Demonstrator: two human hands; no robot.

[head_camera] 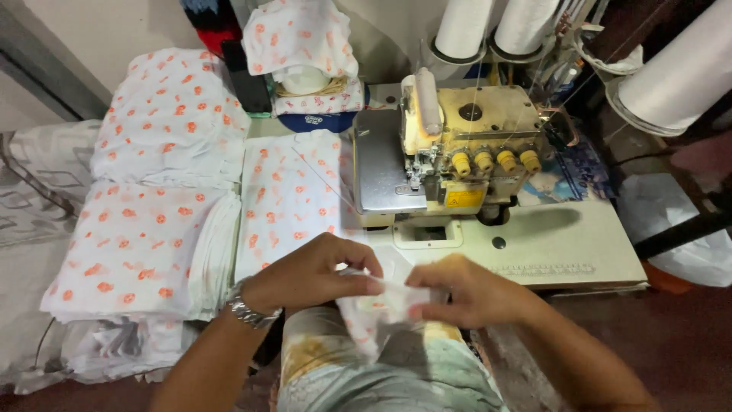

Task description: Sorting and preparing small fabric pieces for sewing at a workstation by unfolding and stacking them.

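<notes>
My left hand [313, 273] and my right hand [467, 290] meet over my lap, both pinching one small piece of white cloth with orange prints [374, 309]. The piece hangs crumpled between the fingers and down toward my knees. A metal watch sits on my left wrist [248, 311]. Just beyond the hands stands a yellowed overlock sewing machine [457, 152] on its white table [564, 244], with a grey metal plate [377, 168] at its left side.
Stacks of the same printed cloth lie left of the machine: a flat strip [293, 191], a thick folded pile [137, 252] and a bundle [171, 114] behind it. Large white thread cones [679, 72] stand at the back right. More fabric [301, 34] is heaped at the back.
</notes>
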